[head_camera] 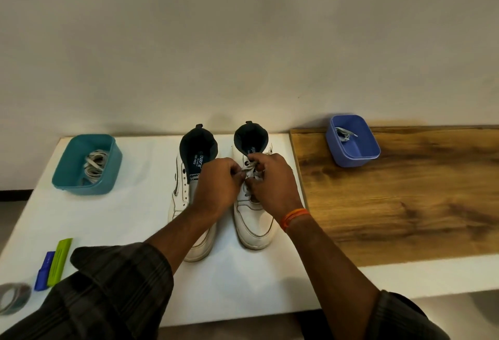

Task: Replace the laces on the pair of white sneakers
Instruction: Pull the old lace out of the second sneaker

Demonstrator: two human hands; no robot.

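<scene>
Pale wall runs bare behind a white counter (129, 221), which butts on the right against a wood-grain counter (405, 204). Two white sneakers stand side by side in the middle, toes toward the person and openings toward the wall, probably so the eyelet rows face up within easy reach of both hands. The left sneaker (183, 199) shows bare eyelets and no lace that I can see. The right sneaker (252, 229) carries a pale lace (249, 172) across its upper eyelets.

Both hands meet over that lace. The left hand (216, 185) has its fingers curled, its grip pinching a strand of the lace at the fingertips. The right hand (272, 183), with an orange band at the wrist, is curled the same way and pinches the lace from the other side. Two opposed pinches suit tying or loosening a knot; which one I cannot tell.

A teal tub (108, 177) holding a coil of laces sits well to the left, and a blue tub (372, 150) with another lace stands apart on the wood, likely to keep old and new separate. Green and blue flat packets (55, 264) and a tape roll (13, 299) lie near the left edge.
</scene>
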